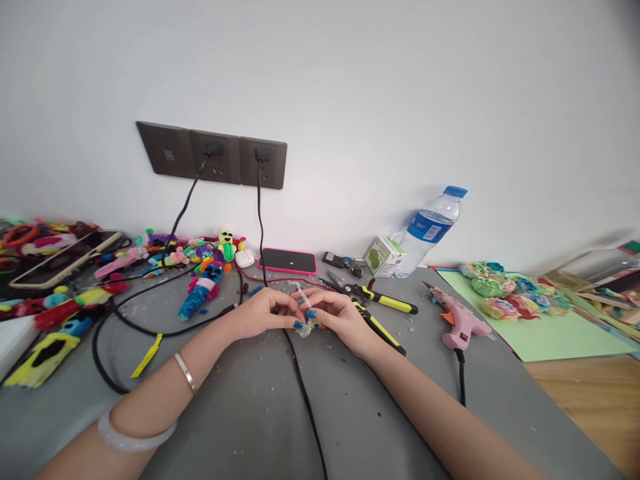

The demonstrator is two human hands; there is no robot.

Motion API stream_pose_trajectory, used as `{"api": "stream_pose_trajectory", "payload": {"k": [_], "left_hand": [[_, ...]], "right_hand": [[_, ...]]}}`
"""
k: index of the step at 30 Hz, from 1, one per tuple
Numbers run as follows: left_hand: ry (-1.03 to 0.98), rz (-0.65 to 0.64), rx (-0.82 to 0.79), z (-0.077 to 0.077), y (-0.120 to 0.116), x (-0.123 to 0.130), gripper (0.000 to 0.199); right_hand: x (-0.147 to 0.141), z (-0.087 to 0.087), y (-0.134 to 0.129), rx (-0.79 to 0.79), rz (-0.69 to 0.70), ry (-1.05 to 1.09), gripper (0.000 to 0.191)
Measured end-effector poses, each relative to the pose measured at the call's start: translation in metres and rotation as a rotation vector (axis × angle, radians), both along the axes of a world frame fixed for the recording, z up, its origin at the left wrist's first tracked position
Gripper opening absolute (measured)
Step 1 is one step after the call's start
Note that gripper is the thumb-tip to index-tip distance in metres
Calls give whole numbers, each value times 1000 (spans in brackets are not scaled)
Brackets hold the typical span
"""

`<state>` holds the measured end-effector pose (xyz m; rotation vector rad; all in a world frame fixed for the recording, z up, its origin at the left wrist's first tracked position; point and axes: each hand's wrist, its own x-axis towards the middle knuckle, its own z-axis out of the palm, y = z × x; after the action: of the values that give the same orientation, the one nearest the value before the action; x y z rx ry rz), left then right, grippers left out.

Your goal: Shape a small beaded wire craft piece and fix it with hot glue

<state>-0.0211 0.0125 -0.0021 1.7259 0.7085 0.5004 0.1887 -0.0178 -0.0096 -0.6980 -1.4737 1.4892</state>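
Observation:
Both my hands meet over the middle of the grey table. A thin whitish, glittering strand (pixel 306 328), like clear beads or tinsel, runs between them in a curve. My left hand (pixel 263 313) pinches it with thumb and fingertips from the left. From the right, my right hand (pixel 345 319) pinches the same strand, thumb against fingers. Some small yellow and orange bit (pixel 318 325) shows behind the fingertips; its kind is hidden. Just beyond my right hand lie yellow-and-black pliers (pixel 385 300). A black cable passes beneath the hands.
Colourful pipe-cleaner figures (pixel 203 290) and a phone (pixel 65 259) crowd the left. Along the wall are a pink-cased phone (pixel 288 261), keys (pixel 353 267), a small carton (pixel 384 256) and a water bottle (pixel 427 230). A pink glue gun (pixel 463 323) lies at right, beside green paper (pixel 550 340).

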Motion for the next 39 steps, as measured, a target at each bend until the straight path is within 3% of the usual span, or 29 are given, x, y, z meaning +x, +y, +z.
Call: {"api": "stream_pose_trajectory", "payload": {"k": [8, 14, 17, 39], "left_hand": [[-83, 61, -109, 2, -2, 3, 23], [-166, 357, -123, 6, -4, 6, 24], [-230, 438, -166, 5, -3, 6, 23], [-271, 424, -180, 4, -5, 7, 27]], "right_hand": [[-2, 0, -1, 13, -66, 21, 14], [-2, -6, 1, -27, -265, 72, 15], [-1, -7, 3, -65, -325, 104, 17], [-4, -5, 4, -139, -318, 115, 22]]}}
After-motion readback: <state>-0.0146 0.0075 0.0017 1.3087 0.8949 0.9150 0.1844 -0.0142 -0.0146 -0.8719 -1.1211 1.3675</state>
